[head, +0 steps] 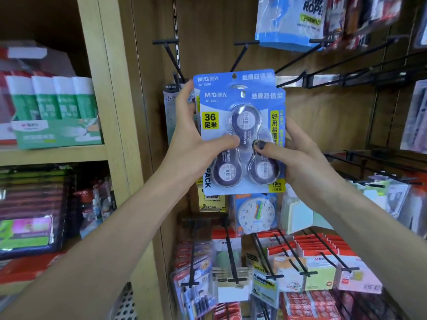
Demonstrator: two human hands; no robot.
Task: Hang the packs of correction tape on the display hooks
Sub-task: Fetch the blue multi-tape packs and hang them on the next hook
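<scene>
I hold two stacked blue packs of correction tape in front of the wooden display wall. The front pack (242,125) shows three dark tape dispensers under a clear blister. The rear pack (233,77) sticks out above it, its hang hole visible. My left hand (191,137) grips the stack's left edge, thumb across the front. My right hand (293,155) holds the right edge, thumb on the blister. Two bare black display hooks, one (171,54) on the left and one (241,53) to its right, jut out of the wall just above the packs.
Blue packets (291,21) hang at the upper right, with more long hooks (346,63) beside them. Below the packs hang a toy clock (256,214) and rows of red and yellow stationery (312,262). A wooden shelf unit (111,112) with glue sticks (53,98) stands at left.
</scene>
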